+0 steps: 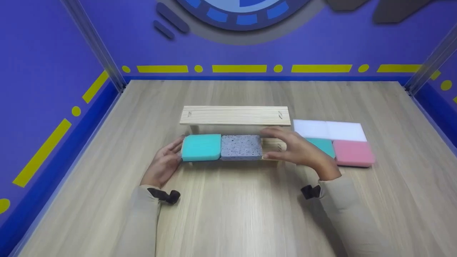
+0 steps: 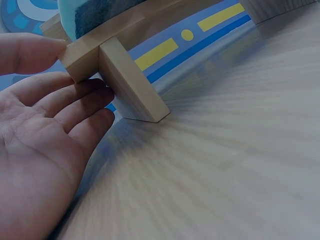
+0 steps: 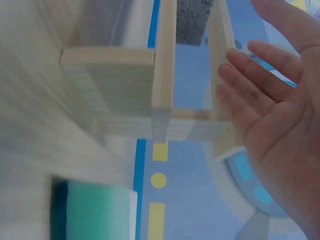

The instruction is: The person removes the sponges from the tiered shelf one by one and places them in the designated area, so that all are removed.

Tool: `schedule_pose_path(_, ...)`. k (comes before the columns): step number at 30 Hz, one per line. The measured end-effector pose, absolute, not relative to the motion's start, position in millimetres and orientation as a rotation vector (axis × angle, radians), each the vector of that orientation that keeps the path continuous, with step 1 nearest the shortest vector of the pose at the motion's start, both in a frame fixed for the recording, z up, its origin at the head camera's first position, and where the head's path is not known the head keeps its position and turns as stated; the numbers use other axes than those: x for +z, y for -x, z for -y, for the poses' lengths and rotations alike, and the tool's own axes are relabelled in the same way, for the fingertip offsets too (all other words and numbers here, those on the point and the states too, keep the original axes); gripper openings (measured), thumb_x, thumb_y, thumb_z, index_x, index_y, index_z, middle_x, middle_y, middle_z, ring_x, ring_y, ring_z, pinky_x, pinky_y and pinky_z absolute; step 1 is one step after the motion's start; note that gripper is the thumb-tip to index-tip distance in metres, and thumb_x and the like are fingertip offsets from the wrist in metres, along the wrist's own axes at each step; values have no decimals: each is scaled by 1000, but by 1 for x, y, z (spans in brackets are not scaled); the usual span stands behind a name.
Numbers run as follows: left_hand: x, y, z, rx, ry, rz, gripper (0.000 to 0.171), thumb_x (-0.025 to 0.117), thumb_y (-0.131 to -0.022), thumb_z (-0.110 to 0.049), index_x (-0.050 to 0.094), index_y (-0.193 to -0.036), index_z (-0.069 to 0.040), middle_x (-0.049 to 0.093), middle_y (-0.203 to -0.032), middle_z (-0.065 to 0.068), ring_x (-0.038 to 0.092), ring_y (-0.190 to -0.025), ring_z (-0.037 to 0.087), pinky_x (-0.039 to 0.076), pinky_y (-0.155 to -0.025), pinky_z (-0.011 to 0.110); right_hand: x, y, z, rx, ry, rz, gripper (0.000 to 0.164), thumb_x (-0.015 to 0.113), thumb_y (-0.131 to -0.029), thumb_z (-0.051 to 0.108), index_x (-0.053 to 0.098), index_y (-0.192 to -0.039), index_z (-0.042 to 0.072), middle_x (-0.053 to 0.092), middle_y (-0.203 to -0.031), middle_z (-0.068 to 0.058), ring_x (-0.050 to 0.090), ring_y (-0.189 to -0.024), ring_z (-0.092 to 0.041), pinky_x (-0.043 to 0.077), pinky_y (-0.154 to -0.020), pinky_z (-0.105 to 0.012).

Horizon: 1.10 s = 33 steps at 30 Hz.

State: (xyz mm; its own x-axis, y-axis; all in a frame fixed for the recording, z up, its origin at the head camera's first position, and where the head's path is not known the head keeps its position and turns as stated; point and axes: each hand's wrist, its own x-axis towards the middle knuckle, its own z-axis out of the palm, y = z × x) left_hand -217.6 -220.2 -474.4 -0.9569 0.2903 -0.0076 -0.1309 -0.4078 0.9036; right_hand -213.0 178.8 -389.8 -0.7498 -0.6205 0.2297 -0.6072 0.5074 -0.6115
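A light wooden two-tier rack (image 1: 235,115) stands on the table. On its front tier lie a teal sponge (image 1: 201,147) and, beside it to the right, a grey speckled block (image 1: 241,147). My left hand (image 1: 165,164) is at the rack's left end. In the left wrist view its thumb is at the board's corner, with nearly straight fingers below, by the wooden leg (image 2: 131,85). My right hand (image 1: 298,148) spreads thumb and fingers over the front tier's right end, close to the grey block. Its straight fingers show beside the rack in the right wrist view.
To the right of the rack, white blocks (image 1: 328,130), a pink sponge (image 1: 354,152) and another teal sponge (image 1: 321,146), partly behind the right hand, lie side by side. Blue panels (image 1: 242,57) with yellow marks bound the wooden table (image 1: 228,214) at the back and sides.
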Motion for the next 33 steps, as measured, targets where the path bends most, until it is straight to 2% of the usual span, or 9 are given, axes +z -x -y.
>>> schedule_pose_path(6,-474,217,220,2438,-220,-1523,65,37,-88,15,17,-149,8,17,-156,27,51,-123,8,42,-103,21,-391,212,-164,-1020,1020,-2671,73,76,-80,32,45,-143,10,46,-147,-8,39,-138,-28,32,-113,-47)
schedule_pose_path(10,-475,218,220,2445,-212,-1515,65,37,-88,15,18,-149,8,19,-156,26,52,-123,9,42,-103,21,-392,212,-155,-952,1028,-2681,76,75,-81,33,43,-145,8,42,-149,-10,38,-138,-27,33,-113,-45)
schedule_pose_path(20,-476,218,221,2437,-235,-1532,67,37,-86,15,16,-150,8,17,-156,27,51,-123,7,42,-103,20,-395,213,-138,-816,1019,-2728,76,70,-85,40,37,-149,13,36,-153,-10,34,-141,-29,32,-114,-47)
schedule_pose_path(33,-475,218,219,2457,-203,-1520,68,36,-85,15,18,-149,8,21,-156,24,52,-123,8,42,-102,19,-402,213,-133,-752,1017,-2759,71,65,-89,38,36,-149,12,35,-153,-11,32,-142,-28,30,-115,-45)
